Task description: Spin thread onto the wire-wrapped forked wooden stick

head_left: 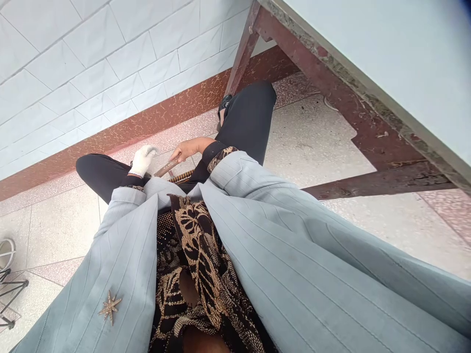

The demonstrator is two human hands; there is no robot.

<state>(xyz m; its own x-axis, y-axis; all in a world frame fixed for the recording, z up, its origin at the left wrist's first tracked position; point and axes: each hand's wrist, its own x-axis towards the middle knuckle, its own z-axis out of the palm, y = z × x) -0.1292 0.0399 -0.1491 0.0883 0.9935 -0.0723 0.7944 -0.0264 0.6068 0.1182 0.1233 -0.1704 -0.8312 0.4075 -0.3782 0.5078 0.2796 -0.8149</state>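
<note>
I look down my own front: a grey pinstriped jacket over a brown patterned top, black trousers below. My left hand [143,159] wears a white glove and rests curled on my left knee, beside the near end of a brown wooden piece [166,168]. My bare right hand [188,148] grips the other end of that brown wooden piece between my knees. Under it shows the edge of something woven [181,176], mostly hidden by my jacket.
A table with a pale top [386,54] and worn dark red frame [371,181] stands at the right; its leg [241,51] meets the floor by my right foot. White tiled wall [91,59] with a red-brown skirting is ahead. Black wire legs [11,289] stand at far left.
</note>
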